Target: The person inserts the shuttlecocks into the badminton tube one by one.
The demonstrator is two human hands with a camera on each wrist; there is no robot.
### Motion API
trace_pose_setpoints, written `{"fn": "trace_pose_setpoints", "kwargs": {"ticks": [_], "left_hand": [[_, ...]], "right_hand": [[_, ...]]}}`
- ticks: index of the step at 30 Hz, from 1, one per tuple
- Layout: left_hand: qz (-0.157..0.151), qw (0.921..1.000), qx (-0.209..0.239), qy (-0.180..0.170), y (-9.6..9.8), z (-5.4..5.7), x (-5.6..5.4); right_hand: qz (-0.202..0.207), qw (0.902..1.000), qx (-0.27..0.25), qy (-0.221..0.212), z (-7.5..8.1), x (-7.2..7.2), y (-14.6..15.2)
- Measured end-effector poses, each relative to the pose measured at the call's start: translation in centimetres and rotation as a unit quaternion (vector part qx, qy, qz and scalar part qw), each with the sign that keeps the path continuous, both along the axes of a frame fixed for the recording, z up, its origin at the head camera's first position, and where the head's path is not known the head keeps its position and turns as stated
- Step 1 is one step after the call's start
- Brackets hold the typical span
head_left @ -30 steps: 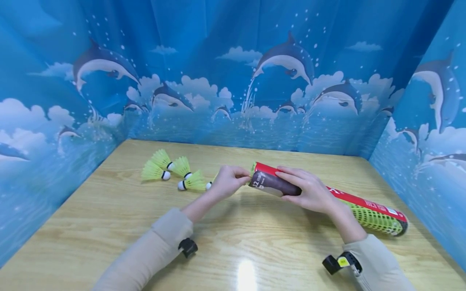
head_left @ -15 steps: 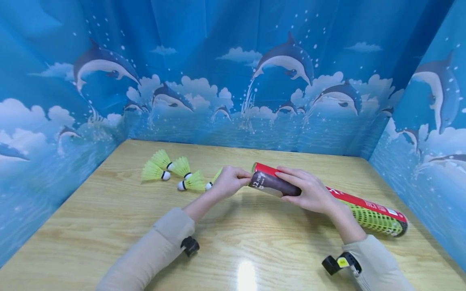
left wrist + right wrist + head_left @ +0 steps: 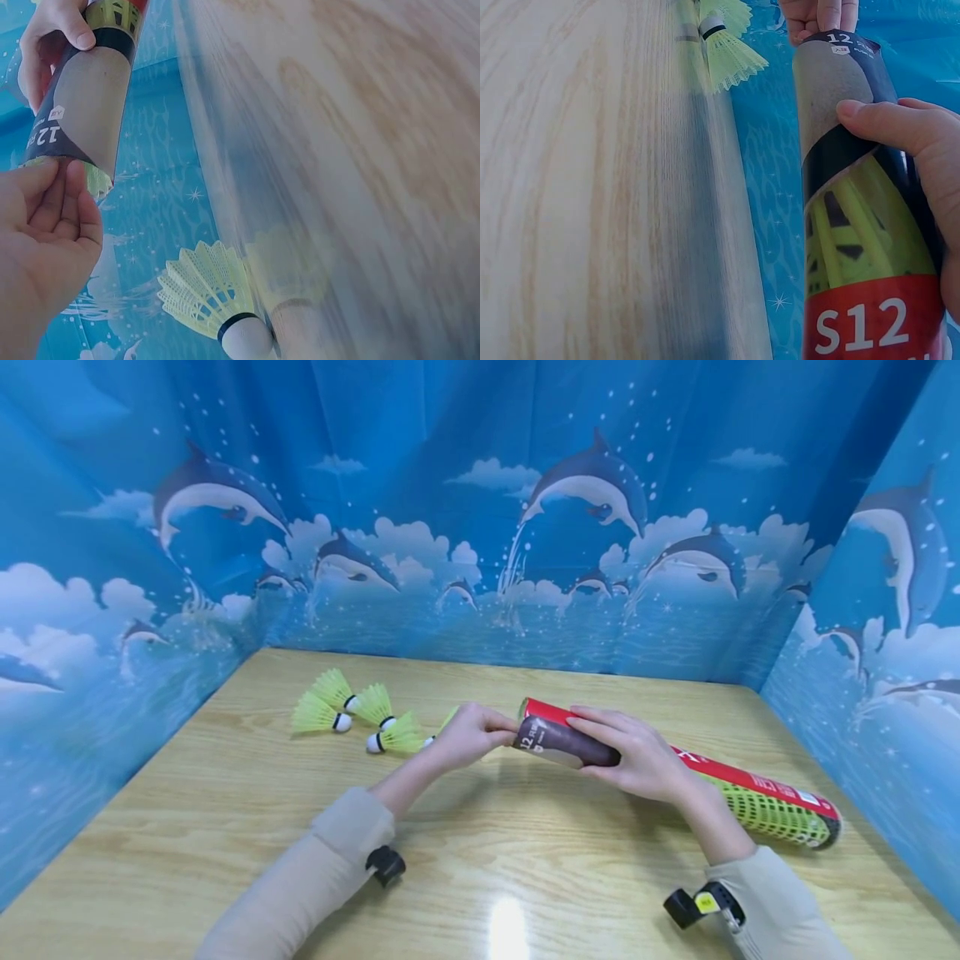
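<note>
Right hand: the right hand [image 3: 633, 752] grips the tube [image 3: 765, 797] around its dark, grey-patched section, thumb on the near side.
Tube: one, running from the left hand's fingertips, under the right palm, and out past the right wrist; its mouth end is raised off the wood.
Left hand: the left hand [image 3: 471, 735] has thumb and fingers drawn together at the tube's mouth; a green-yellow feather edge [image 3: 99, 182] shows beside them, and I cannot tell whether they pinch it.
Loose shuttlecocks: five, one [image 3: 447, 720] partly hidden behind the left hand, four [image 3: 315, 713] farther left of it.
Far edge: the table [image 3: 570, 860] ends beyond both hands, against the dolphin backdrop [image 3: 480, 568].
Right edge: near the tube's far end, right of the right wrist.
Room: wood stretches between the forearms and left of the left sleeve [image 3: 315, 868].
</note>
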State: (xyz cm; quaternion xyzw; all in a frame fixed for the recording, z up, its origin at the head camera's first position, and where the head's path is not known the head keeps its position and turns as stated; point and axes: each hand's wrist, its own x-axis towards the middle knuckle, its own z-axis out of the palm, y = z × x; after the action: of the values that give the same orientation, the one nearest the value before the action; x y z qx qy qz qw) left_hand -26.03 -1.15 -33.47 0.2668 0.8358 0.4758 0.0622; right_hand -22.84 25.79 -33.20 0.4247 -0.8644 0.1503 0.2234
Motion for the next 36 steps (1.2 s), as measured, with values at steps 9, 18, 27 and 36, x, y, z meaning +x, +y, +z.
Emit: {"fn": "trace_pose_setpoints", "kwargs": {"ticks": [9, 18, 27, 36], "left_hand": [[-0.013, 0.9995, 0.027, -0.01, -1.4, 0.0, 0.0], [0.04, 0.9987, 0.01, -0.031, -3.5, 0.2, -0.1], [0.077, 0.9963, -0.01, -0.035, -6.2, 0.4, -0.8], [0.095, 0.9953, -0.018, 0.0, -9.5, 0.3, -1.6]], "right_hand": [[0.001, 1.0, -0.006, 0.003, 0.1, 0.0, 0.0], [-0.007, 1.0, 0.0, 0.0, 0.1, 0.1, 0.0], [-0.008, 1.0, 0.001, -0.006, 0.2, 0.2, 0.0], [-0.008, 0.9999, 0.0, -0.007, 0.1, 0.2, 0.0]]}}
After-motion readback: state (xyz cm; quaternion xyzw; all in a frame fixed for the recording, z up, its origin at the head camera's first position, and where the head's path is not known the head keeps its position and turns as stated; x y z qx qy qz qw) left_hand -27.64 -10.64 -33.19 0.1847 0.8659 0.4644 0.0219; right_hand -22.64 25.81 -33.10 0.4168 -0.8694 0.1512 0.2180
